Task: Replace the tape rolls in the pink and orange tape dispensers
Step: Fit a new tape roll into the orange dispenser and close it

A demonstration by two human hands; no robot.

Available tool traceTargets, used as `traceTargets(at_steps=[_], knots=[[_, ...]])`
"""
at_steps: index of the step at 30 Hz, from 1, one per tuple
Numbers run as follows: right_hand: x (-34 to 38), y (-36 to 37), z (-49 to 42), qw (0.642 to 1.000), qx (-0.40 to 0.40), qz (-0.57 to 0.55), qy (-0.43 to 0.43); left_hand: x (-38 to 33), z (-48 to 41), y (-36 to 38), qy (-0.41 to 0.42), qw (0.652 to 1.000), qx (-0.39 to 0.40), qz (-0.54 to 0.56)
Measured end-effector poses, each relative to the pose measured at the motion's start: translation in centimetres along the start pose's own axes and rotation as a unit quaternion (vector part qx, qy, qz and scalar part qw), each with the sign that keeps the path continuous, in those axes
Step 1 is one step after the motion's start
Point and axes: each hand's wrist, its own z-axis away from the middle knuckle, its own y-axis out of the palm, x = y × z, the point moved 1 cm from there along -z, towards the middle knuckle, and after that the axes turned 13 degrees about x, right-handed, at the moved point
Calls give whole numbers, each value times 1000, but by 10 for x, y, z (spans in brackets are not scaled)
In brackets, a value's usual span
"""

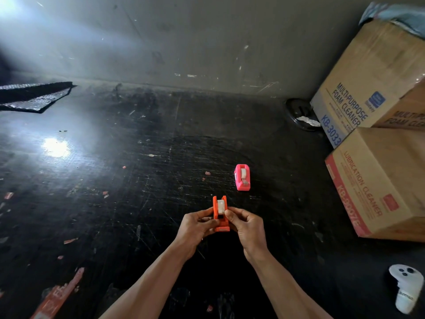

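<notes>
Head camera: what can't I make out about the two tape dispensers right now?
Orange dispenser: head view; the left hand and right hand grip its sides, hiding how its roll sits inside.
Pink dispenser: head view; too small to tell how much tape its roll holds.
Cardboard boxes: head view; cut off by the right edge.

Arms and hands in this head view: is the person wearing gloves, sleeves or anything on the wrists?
No. The left hand and right hand are ungloved; the left arm and right arm are bare, no sleeve in view. No watch, band or ring shows.
</notes>
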Motion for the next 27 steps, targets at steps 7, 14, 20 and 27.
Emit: traceTargets(at_steps=[7, 14, 20, 27], knots=[[8, 0, 2, 998, -35, 41, -13, 0, -2, 5, 16, 1000, -3, -1], [6, 6, 8, 986, -62, 138, -74, -3, -2, 2, 35, 999, -8, 6], [17, 14, 7, 978, -73, 178, -83, 1, -7, 0, 41, 999, -16, 5], [23, 19, 1, 977, -93, 184, -57, 1, -7, -3, 59, 998, -20, -21]])
